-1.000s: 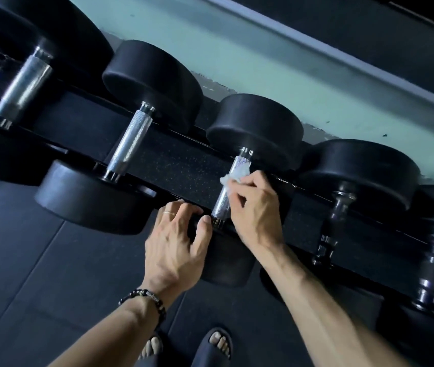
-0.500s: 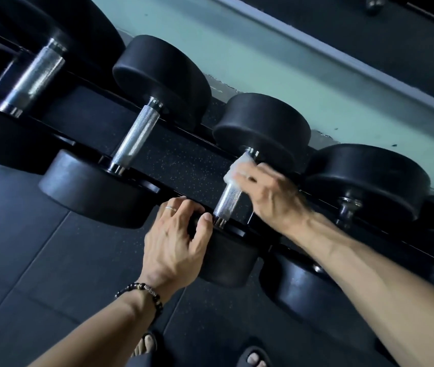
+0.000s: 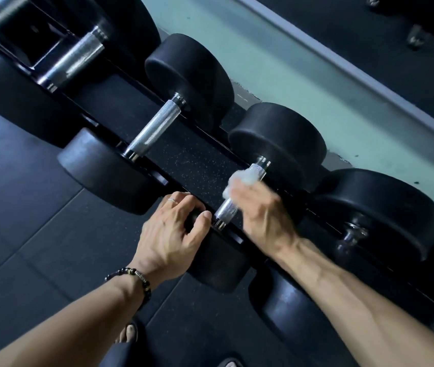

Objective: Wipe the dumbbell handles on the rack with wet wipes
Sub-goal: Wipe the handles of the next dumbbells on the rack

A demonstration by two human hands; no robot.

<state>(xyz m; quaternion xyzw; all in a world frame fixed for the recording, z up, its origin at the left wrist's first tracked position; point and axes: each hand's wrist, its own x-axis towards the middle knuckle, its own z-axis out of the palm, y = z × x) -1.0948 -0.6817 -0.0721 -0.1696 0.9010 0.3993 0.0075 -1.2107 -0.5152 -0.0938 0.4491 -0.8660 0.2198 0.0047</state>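
A row of black dumbbells lies across a low black rack [image 3: 192, 160]. My right hand [image 3: 261, 207] grips a crumpled white wet wipe [image 3: 239, 180] wrapped round the upper half of the middle dumbbell's knurled chrome handle [image 3: 226, 209]. The hand and wipe are motion-blurred. My left hand [image 3: 168, 234], with a ring and a bead bracelet, grips the rim of that dumbbell's near head [image 3: 218, 263]. Its far head [image 3: 276, 139] points at the wall. The bare lower end of the handle shows between my two hands.
To the left sits a dumbbell with an exposed chrome handle [image 3: 155, 128], and a larger one [image 3: 75, 59] beyond it. More dumbbells [image 3: 380, 215] lie to the right in shadow. A pale green wall strip [image 3: 316, 83] runs behind. Dark rubber floor tiles [image 3: 38, 234] and my sandalled feet are below.
My right hand with the wipe has slid from the handle's top end down towards its middle. The left hand keeps its hold on the near head. The view has shifted right.
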